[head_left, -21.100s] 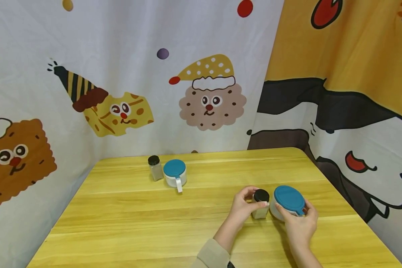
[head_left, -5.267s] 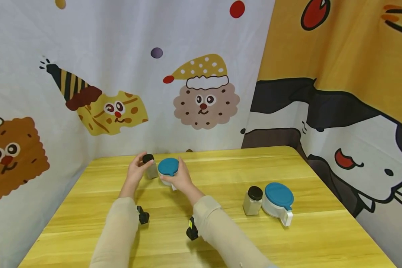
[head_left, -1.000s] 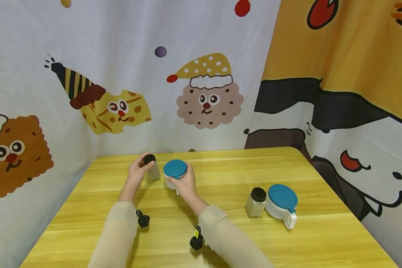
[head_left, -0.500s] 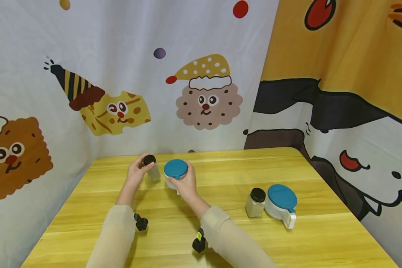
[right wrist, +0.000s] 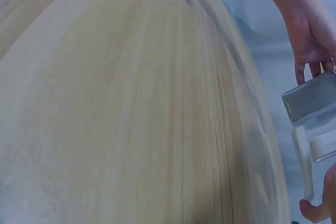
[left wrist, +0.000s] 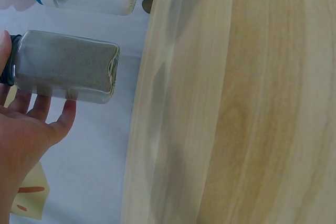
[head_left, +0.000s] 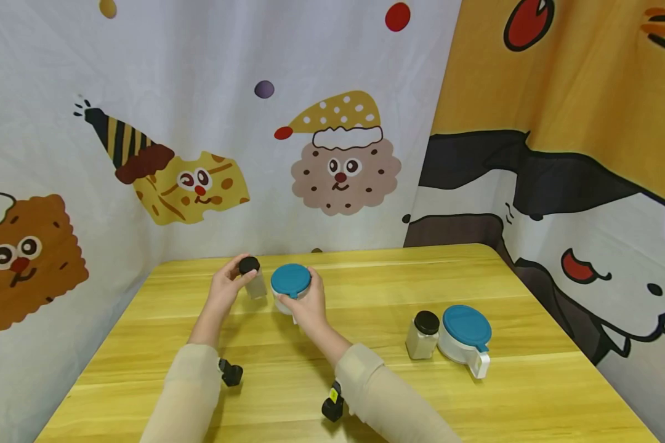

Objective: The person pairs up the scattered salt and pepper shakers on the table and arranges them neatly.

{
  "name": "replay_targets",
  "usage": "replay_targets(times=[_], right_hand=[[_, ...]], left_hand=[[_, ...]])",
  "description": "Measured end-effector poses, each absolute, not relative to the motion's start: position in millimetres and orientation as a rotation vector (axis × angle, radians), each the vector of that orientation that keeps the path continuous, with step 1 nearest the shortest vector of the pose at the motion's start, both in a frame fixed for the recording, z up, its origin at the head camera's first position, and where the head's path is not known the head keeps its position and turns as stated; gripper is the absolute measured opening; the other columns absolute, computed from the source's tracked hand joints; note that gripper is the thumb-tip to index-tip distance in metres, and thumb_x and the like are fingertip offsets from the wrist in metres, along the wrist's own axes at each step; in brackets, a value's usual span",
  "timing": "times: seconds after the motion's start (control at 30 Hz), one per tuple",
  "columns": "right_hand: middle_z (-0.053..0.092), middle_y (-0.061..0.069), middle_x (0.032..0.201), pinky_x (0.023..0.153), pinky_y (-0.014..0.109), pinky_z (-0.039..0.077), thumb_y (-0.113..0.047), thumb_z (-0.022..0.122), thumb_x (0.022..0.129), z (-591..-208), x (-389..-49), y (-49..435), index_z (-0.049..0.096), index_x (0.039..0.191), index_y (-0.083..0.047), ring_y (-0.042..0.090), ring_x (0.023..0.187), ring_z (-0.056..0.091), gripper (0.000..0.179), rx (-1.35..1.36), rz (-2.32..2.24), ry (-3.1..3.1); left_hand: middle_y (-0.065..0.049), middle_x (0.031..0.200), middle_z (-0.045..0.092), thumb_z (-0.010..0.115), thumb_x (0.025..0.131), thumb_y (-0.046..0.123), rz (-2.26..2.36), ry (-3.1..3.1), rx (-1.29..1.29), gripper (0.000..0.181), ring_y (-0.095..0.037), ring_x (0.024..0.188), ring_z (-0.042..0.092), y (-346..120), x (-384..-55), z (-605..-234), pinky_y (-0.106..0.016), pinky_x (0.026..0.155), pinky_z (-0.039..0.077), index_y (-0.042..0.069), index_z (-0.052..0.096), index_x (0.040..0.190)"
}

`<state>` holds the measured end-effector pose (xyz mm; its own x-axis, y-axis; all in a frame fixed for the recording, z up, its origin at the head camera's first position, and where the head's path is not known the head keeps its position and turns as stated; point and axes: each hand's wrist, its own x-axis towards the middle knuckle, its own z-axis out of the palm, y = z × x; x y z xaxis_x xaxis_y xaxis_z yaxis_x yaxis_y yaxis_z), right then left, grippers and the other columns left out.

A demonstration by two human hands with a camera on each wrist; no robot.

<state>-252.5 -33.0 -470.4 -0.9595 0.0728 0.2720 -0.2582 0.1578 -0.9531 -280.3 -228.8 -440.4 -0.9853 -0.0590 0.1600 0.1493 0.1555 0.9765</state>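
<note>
My left hand (head_left: 225,286) holds a clear spice jar (head_left: 257,288) with a black cap, fingers and thumb at its upper part. Greyish powder fills most of the jar (left wrist: 65,64). In the left wrist view its base hangs apart from the wooden table, whose surface carries shadows. My right hand (head_left: 310,301) grips a white lidded pot (head_left: 281,303) with a blue lid (head_left: 290,280), thumb in front and fingers at the far right side. The pot's handle is mostly hidden behind that hand. A narrow gap separates jar and pot.
On the right of the wooden table (head_left: 354,394) a second black-capped jar (head_left: 421,344) stands beside a larger white pot (head_left: 457,351) with a blue lid, handle toward the front right. A printed curtain (head_left: 227,74) hangs behind the table's back edge.
Earliest, both hands were at the right-hand jar and pot; later they moved to the left-hand pair, taking hold of both. Over the last second hands and objects have hardly moved.
</note>
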Motion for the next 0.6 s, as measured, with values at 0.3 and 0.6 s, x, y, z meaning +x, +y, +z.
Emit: replay_targets(times=[0.3,0.6], right_hand=[[0.042,0.012,0.138,0.100,0.055,0.034,-0.016,0.084,0.073,-466.7,-249.0,-31.8,0.033,0.143,-0.007,0.031,0.124,0.043,0.087,0.173,1.886,-2.151],[0.041,0.013,0.139,0.100,0.055,0.034,-0.014,0.083,0.074,-465.5,-244.4,-28.8,0.033,0.144,-0.007,0.032,0.125,0.043,0.087,0.160,1.887,-2.154]], left_hand=[[-0.022,0.126,0.053,0.069,0.090,0.020,-1.922,-2.262,-0.180,0.058,-0.031,0.125,0.045,-228.4,-274.7,-436.1,-0.047,0.104,0.033,0.005,0.047,0.141],[-0.021,0.137,0.049,0.067,0.092,0.016,-1.920,-2.280,-0.225,0.057,-0.029,0.127,0.043,-228.9,-266.2,-433.9,-0.038,0.101,0.038,0.004,0.044,0.142]])
